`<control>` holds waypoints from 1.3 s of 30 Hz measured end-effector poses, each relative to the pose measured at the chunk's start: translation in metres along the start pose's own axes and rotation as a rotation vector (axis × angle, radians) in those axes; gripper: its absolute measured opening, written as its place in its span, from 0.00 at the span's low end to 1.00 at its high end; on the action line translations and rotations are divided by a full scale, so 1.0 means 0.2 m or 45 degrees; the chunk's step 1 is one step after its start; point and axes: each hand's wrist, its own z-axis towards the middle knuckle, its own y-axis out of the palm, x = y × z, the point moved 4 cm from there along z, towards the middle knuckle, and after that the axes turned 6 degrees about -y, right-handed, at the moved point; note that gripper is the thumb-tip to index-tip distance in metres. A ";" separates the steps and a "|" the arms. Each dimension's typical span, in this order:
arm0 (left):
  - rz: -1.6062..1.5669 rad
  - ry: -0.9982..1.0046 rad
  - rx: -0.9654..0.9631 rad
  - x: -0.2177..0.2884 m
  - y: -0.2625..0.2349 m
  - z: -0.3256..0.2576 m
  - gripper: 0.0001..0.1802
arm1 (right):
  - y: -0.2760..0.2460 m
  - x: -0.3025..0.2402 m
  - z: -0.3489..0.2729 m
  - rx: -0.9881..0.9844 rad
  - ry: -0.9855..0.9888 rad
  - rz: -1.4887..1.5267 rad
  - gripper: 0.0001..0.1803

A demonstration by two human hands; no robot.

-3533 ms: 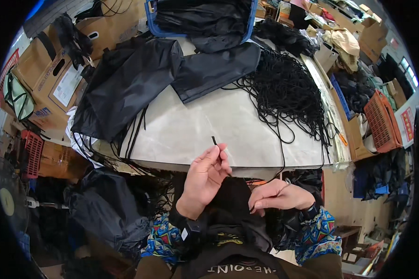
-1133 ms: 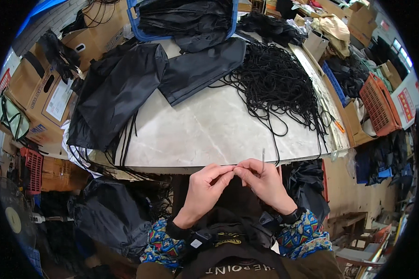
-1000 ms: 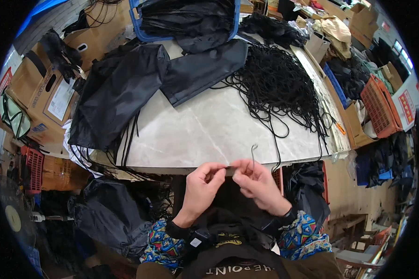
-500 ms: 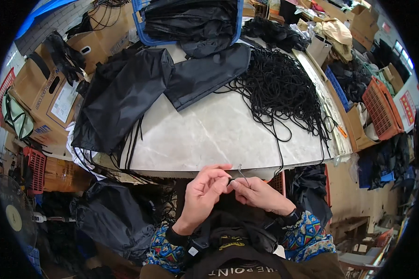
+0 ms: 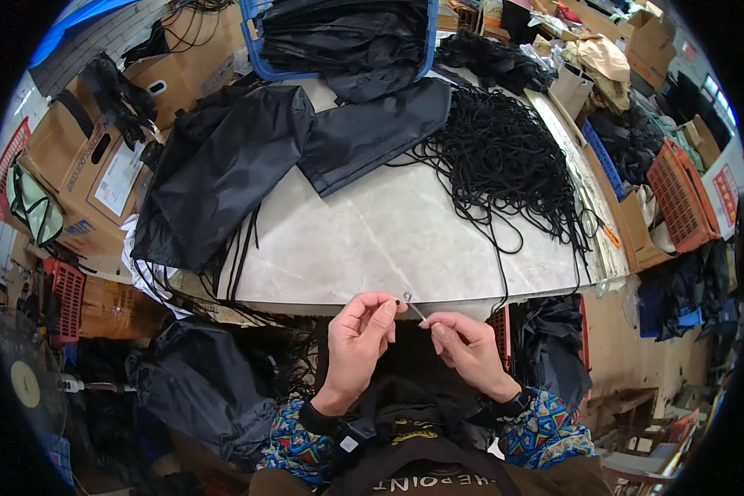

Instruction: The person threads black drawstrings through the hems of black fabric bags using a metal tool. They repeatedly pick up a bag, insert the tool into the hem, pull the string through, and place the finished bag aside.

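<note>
My left hand (image 5: pixel 357 343) pinches the tip of a black cord at the near edge of the pale table (image 5: pixel 388 240). My right hand (image 5: pixel 469 351) pinches a thin metal threading wire (image 5: pixel 413 306) with a small loop at its upper end. The loop sits just beside the cord tip held by my left fingers. Both hands hover above black fabric (image 5: pixel 405 372) on my lap, just below the table edge. A pile of loose black cords (image 5: pixel 504 165) lies on the table's right half, and one cord runs down from it toward my hands.
Black drawstring bags (image 5: pixel 223 165) cover the table's left and back, with cords hanging over the near edge. A blue-rimmed bin of black fabric (image 5: pixel 339 33) stands at the back. Cardboard boxes (image 5: pixel 83 165) stand left, orange crates (image 5: pixel 678 198) right, black bags (image 5: pixel 198 388) on the floor.
Earlier my left hand held a cord end up alone while the right rested low. Both hands then met at the table edge and stay there, with the wire's loop now tilted toward my left fingers.
</note>
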 end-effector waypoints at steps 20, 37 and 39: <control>-0.148 -0.049 0.035 -0.05 0.01 -0.01 0.09 | 0.07 -0.10 -0.02 0.188 -0.641 -0.812 0.08; -0.025 -0.167 -0.059 -0.05 0.01 0.00 0.11 | 0.05 -0.10 -0.04 0.001 -0.794 -1.109 0.13; 0.115 -0.012 0.016 -0.06 0.01 0.02 0.11 | 0.04 -0.10 -0.04 -0.004 -0.795 -1.171 0.13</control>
